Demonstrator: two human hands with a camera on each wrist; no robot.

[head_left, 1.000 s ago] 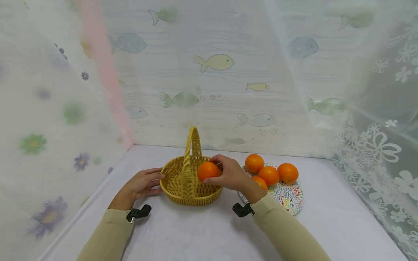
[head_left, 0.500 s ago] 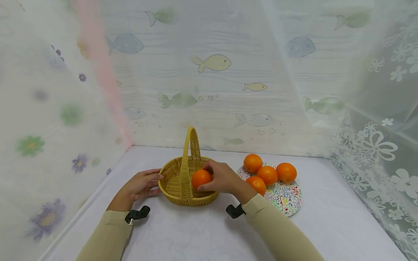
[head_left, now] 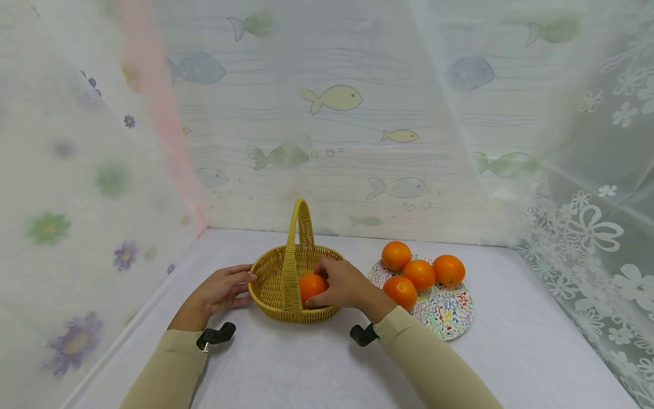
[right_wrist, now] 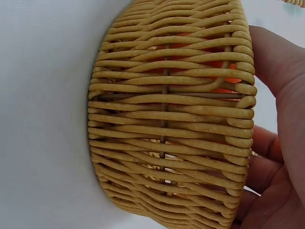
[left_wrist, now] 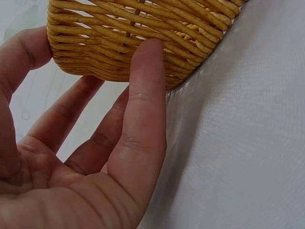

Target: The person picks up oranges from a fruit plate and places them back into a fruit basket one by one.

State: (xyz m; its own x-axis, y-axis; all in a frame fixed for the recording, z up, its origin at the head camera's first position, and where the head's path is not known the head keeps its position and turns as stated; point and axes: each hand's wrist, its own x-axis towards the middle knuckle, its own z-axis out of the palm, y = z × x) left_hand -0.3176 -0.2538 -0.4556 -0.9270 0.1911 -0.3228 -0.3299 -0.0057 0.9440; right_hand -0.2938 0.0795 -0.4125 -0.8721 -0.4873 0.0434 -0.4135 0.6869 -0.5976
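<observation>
A yellow wicker basket (head_left: 271,267) with a tall arched handle stands on the white cloth. At its left end my left hand (head_left: 222,289) holds it: one fingertip is at the rim and the thumb (left_wrist: 145,90) lies against the outer weave. My right hand (head_left: 347,287) reaches over the right rim and grips an orange (head_left: 310,287) down inside the basket, right of the handle. In the right wrist view the woven wall (right_wrist: 171,114) hides most of that orange; slivers of it (right_wrist: 228,71) show through.
Right of the basket is a round white plate (head_left: 444,318) with multicoloured squiggles. Several oranges sit on its left and back part, among them a front orange (head_left: 400,292) and a right orange (head_left: 449,270). Sheer patterned curtains (head_left: 327,119) enclose the back and sides.
My right hand has moved left and down with the orange, lowering it deeper into the basket. The left hand stays at the basket's left end.
</observation>
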